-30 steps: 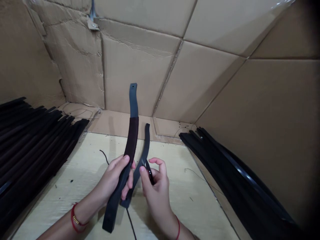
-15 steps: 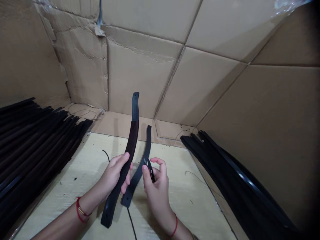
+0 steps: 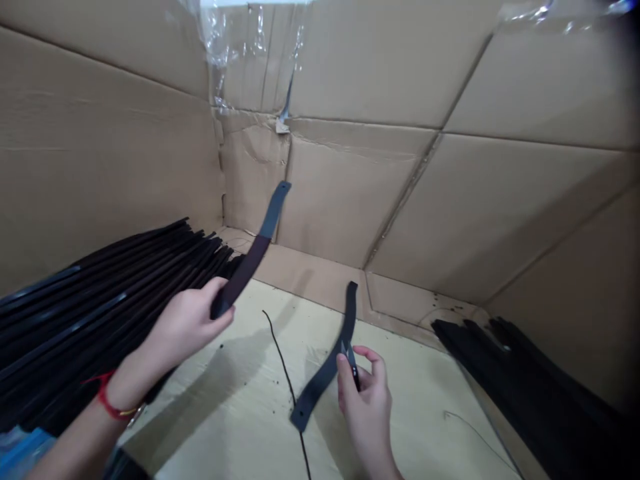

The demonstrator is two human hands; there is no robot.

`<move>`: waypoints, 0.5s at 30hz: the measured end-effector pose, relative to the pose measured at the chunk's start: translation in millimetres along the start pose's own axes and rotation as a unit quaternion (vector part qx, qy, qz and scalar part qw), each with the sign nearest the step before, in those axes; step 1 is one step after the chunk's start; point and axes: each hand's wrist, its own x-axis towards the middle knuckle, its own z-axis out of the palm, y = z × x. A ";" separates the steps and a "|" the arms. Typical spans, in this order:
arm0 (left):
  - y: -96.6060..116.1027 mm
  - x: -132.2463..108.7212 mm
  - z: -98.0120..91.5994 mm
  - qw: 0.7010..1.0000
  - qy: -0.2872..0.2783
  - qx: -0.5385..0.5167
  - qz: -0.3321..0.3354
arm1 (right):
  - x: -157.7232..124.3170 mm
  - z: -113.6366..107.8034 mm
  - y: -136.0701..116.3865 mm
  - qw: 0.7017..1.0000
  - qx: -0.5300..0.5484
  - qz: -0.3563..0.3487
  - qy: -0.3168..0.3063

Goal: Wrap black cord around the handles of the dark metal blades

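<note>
My left hand [image 3: 193,317] is closed round the lower end of a curved black strip [image 3: 250,263] with a dark maroon middle section and a small hole in its far end. This strip is raised and tilted, near the left pile. In my right hand [image 3: 367,400], a small black pointed cutting tool that looks like thread snips [image 3: 354,371] sits between thumb and fingers, its tip upward. Just left of that hand is a second curved black strip [image 3: 325,377], with a hole at its near end, above the pale work surface. A thin dark cord [image 3: 281,353] passes under its near end.
Many long dark strips [image 3: 125,300] are piled along the left side, and more dark pieces [image 3: 520,373] lie at the right. Tall cardboard walls [image 3: 350,193] enclose the pale surface [image 3: 215,413]. A blue plastic item [image 3: 25,450] shows at lower left.
My left hand has carried its strip leftward, toward the left pile, away from the second strip. The view has turned left. My right hand still holds the snips beside the second strip.
</note>
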 end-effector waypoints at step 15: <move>-90.7 -28.6 -81.7 0.914 -0.037 0.399 -0.058 | -2.1 3.9 0.1 0.998 -0.057 0.010 -0.026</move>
